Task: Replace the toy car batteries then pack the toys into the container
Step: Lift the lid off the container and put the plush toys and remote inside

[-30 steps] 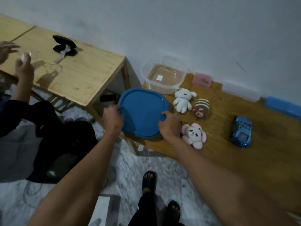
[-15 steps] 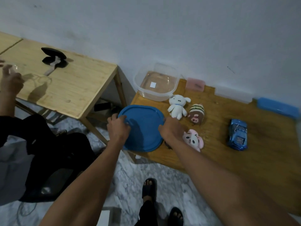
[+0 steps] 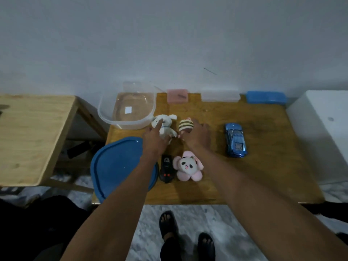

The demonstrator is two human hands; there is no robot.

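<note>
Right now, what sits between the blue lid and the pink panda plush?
A black remote control lies between the blue lid and the pink panda plush, seen from the head camera.

A low wooden table (image 3: 263, 178) at frame centre carries a clear plastic container (image 3: 128, 110) at upper left, its blue lid (image 3: 116, 166) overhanging the lower left edge, a black remote control (image 3: 166, 169), three plush toys (image 3: 188, 166), a blue toy car (image 3: 235, 140), and pink (image 3: 177, 95), clear (image 3: 220, 96) and blue cases (image 3: 266, 97) along the wall.
</note>
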